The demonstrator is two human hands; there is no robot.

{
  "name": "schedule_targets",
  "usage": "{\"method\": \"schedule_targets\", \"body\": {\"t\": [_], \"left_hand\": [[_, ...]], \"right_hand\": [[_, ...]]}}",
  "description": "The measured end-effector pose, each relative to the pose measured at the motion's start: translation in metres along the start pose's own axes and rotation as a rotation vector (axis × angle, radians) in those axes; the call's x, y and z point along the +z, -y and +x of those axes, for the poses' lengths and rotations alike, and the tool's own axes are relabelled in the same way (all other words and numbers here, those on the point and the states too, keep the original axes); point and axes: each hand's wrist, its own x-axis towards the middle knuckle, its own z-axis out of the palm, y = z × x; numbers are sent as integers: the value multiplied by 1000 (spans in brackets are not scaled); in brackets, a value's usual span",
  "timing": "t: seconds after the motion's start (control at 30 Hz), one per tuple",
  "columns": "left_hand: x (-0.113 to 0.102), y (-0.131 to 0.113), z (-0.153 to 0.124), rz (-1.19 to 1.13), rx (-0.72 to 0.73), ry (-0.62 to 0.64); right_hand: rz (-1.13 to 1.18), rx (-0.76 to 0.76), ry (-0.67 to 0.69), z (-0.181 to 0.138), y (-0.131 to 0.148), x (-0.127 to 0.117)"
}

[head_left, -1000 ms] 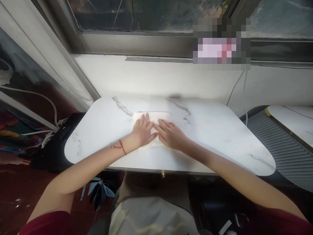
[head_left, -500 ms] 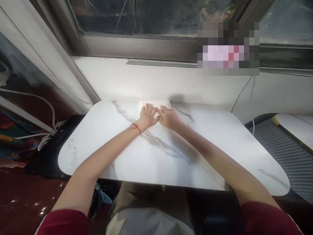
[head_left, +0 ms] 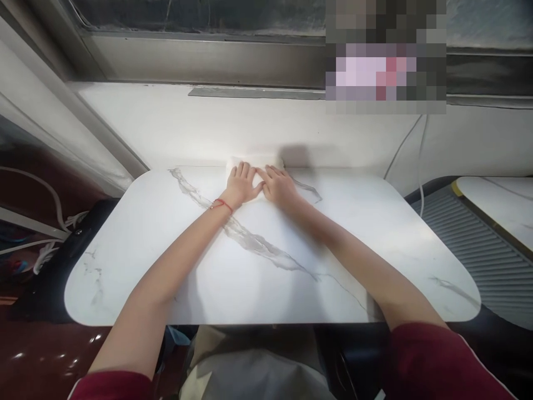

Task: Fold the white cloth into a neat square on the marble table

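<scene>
A folded white cloth (head_left: 255, 161) lies at the far edge of the white marble table (head_left: 166, 250), against the wall. My left hand (head_left: 240, 186) rests flat on its left part, fingers stretched out, a red string round the wrist. My right hand (head_left: 278, 186) lies flat on its right part, fingers apart, thumb side touching the left hand. Most of the cloth is hidden under the two hands.
A white wall and a metal window frame (head_left: 208, 61) rise behind the table. White cables (head_left: 406, 141) hang at the right. A grey ribbed surface (head_left: 470, 244) and a second marble top (head_left: 499, 200) stand at the right. Dark objects and cords (head_left: 50, 228) lie at the left.
Both hands have slid the cloth away from me, from the table's middle to its far edge by the wall. The hands stay flat on it.
</scene>
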Motion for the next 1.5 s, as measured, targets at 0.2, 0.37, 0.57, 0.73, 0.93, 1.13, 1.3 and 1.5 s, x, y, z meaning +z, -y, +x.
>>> {"method": "schedule_targets", "body": {"t": [0.2, 0.37, 0.57, 0.73, 0.93, 1.13, 1.3, 1.5], "left_hand": [[-11, -9, -10, 9, -14, -27], [-18, -16, -29, 19, 18, -78], [-29, -29, -82, 36, 123, -69], [-46, -60, -142, -77, 262, -91], [-49, -110, -204, -125, 380, -142], [-36, -121, -219, -45, 449, -232], [-32, -119, -202, -10, 441, -151], [-14, -125, -137, -68, 429, -38]], "right_hand": [[61, 29, -64, -8, 4, -3], [75, 44, -65, -22, 12, -11], [-1, 23, -45, -60, 31, -33], [-129, -72, -93, -141, 58, -56], [-141, -71, -302, -236, 74, -70], [-108, 5, -323, -247, 70, -73], [-139, 28, -196, -238, 58, -66], [-118, 99, -81, -199, 10, -47]]}}
